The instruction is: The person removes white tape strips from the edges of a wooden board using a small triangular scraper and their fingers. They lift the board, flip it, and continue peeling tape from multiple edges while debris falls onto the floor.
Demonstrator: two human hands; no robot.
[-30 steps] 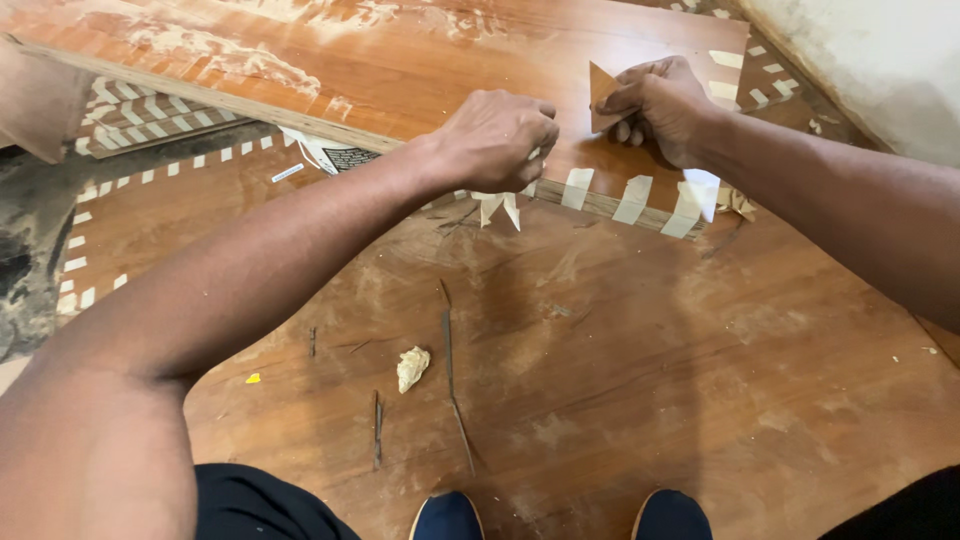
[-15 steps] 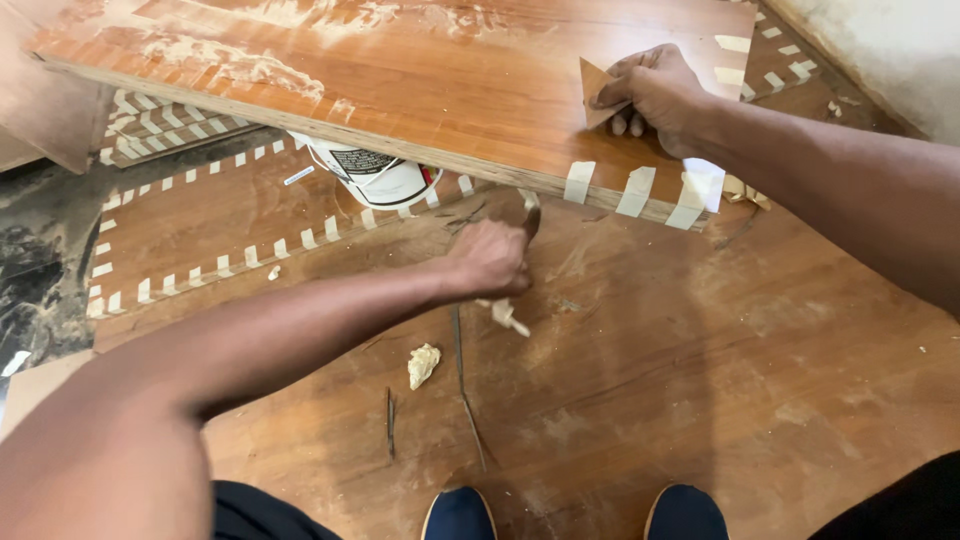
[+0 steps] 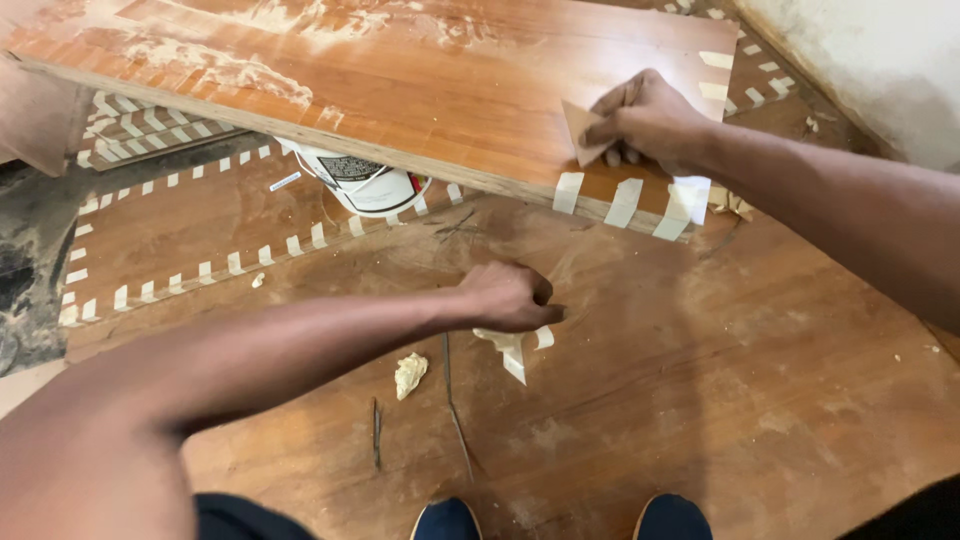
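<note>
Near frame centre: crumpled strips of pale masking tape (image 3: 515,348) on brown wooden floor (image 3: 700,400), directly under left hand (image 3: 510,297), fingers curled shut over them. Upper right: right hand (image 3: 650,120) pinches tan sandpaper piece (image 3: 580,130) on reddish wooden board (image 3: 420,80).

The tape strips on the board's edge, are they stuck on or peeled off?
Stuck on: three pale tape strips wrap the board edge beneath the right hand.

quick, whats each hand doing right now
Left hand: closed on crumpled masking tape strips over the wooden floor panel.
Right hand: pressing a small brown sanding sheet onto the raised wooden board.
</note>
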